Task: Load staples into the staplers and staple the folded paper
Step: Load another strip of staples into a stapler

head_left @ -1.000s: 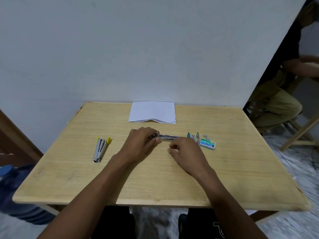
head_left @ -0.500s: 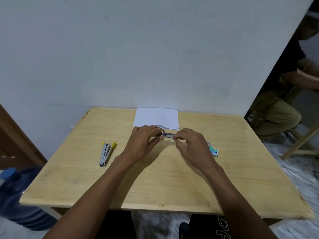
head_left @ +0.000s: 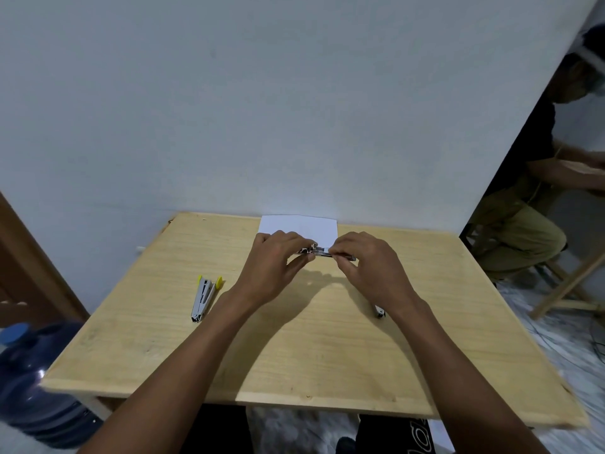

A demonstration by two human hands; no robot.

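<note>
Above the far middle of the table, just short of the folded paper: silver stapler held up off the wood, gripped at its rear by the left hand, pinched at its front by the right hand (staple strip too small to make out); probably loading; brace the body level with the left, feed straight along the channel, never force; yellow-tipped stapler lying well apart at left.
</note>
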